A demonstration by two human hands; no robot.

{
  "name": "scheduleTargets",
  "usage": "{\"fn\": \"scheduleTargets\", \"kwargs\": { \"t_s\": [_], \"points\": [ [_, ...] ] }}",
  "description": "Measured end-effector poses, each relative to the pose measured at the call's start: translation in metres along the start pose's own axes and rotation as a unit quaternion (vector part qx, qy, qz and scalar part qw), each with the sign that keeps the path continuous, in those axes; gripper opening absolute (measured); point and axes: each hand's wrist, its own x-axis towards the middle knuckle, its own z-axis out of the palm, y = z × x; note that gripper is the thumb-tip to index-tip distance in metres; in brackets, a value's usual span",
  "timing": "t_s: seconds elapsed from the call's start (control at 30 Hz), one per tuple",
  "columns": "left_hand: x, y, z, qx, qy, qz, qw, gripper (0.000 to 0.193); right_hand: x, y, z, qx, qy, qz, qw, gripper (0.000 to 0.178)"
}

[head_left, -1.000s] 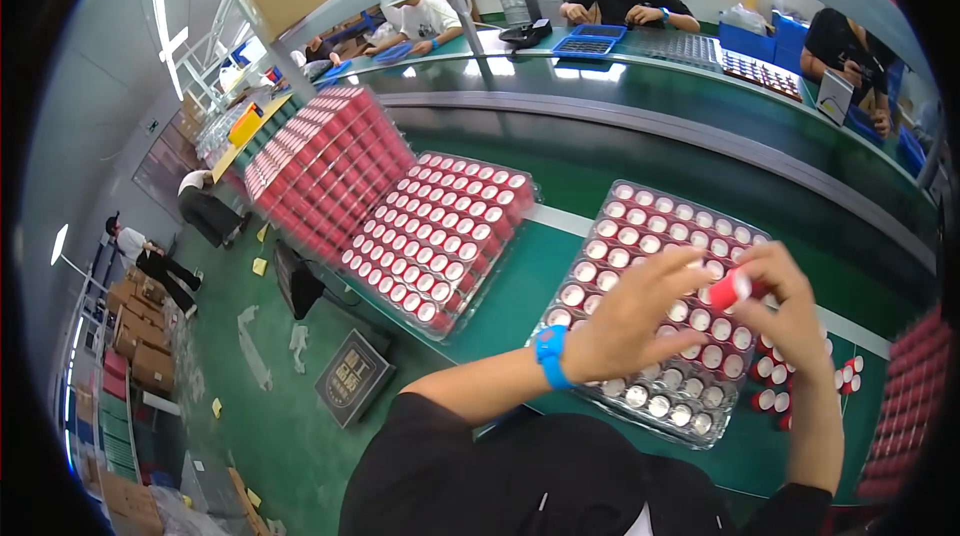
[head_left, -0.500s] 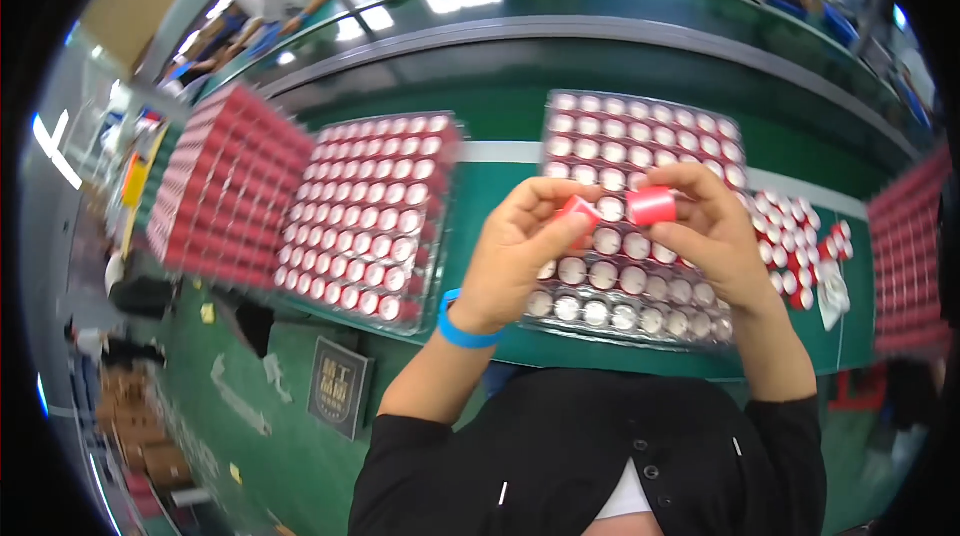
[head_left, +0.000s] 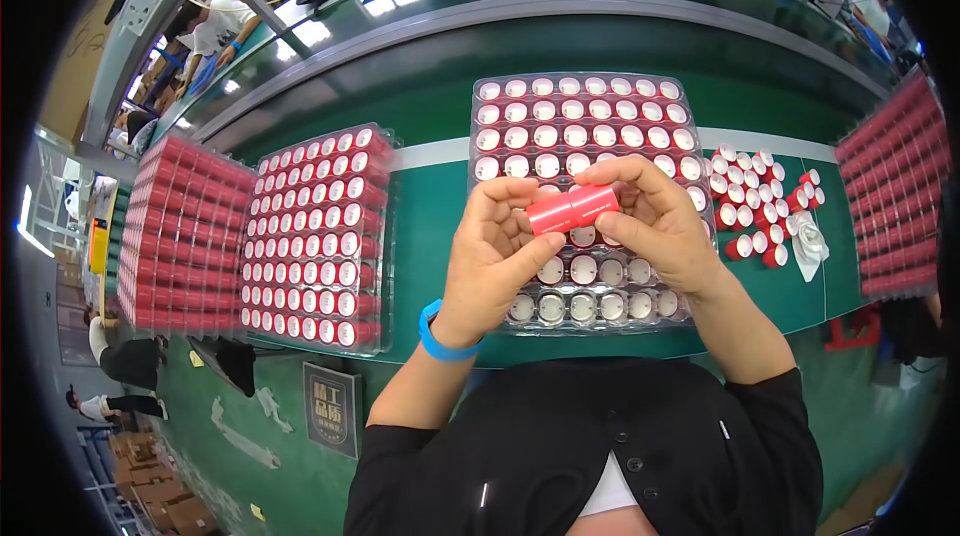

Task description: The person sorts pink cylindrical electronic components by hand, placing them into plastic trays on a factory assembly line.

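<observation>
Two short red cylinders meet end to end over the middle tray, forming one slightly tilted red tube. My left hand (head_left: 482, 271) has its thumb below and fingers behind the left red cylinder (head_left: 552, 215). The right red cylinder (head_left: 597, 204) is pinched between the thumb and fingers of my right hand (head_left: 660, 231). Under both hands lies a clear plastic tray (head_left: 480, 101) with rows of red cylinders with white ends; my hands hide part of its middle rows. Its nearest rows look paler, under clear plastic.
On the left stand a filled tray (head_left: 310, 236) and a tall stack of filled trays (head_left: 185, 236). Loose red cylinders (head_left: 745, 196) and a crumpled white cloth (head_left: 810, 246) lie to the right, beside another tray stack (head_left: 895, 196). A raised ledge (head_left: 560, 11) runs along the back.
The two red cylinders, held apart before, now touch end to end. My hands have drawn together, and the view has shifted.
</observation>
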Motion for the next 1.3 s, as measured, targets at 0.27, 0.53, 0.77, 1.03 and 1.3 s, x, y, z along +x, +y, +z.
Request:
{"fn": "scheduleTargets", "kwargs": {
  "t_s": [0.27, 0.53, 0.77, 1.03, 1.3],
  "points": [
    [0.002, 0.002, -0.007, -0.035, -0.01, -0.075, 0.997, 0.047, 0.0, -0.001, -0.002, -0.007, 0.021, 0.015, 1.0, 0.043],
    [0.003, 0.001, -0.009, -0.018, 0.006, -0.044, 0.999, 0.047, 0.002, 0.0, -0.004, 0.007, 0.027, 0.037, 0.999, 0.044],
    [0.002, 0.005, -0.005, -0.044, 0.003, -0.048, 0.998, 0.043, 0.0, 0.0, -0.001, 0.003, 0.028, 0.012, 1.0, 0.039],
    [0.001, -0.005, -0.004, 0.074, -0.012, 0.089, 0.993, 0.047, 0.0, 0.002, 0.0, -0.053, 0.038, -0.064, 0.996, 0.049],
    [0.001, -0.004, -0.006, 0.238, -0.01, 0.184, 0.954, 0.054, 0.0, 0.006, 0.0, -0.085, 0.046, -0.131, 0.987, 0.068]
  ]
}}
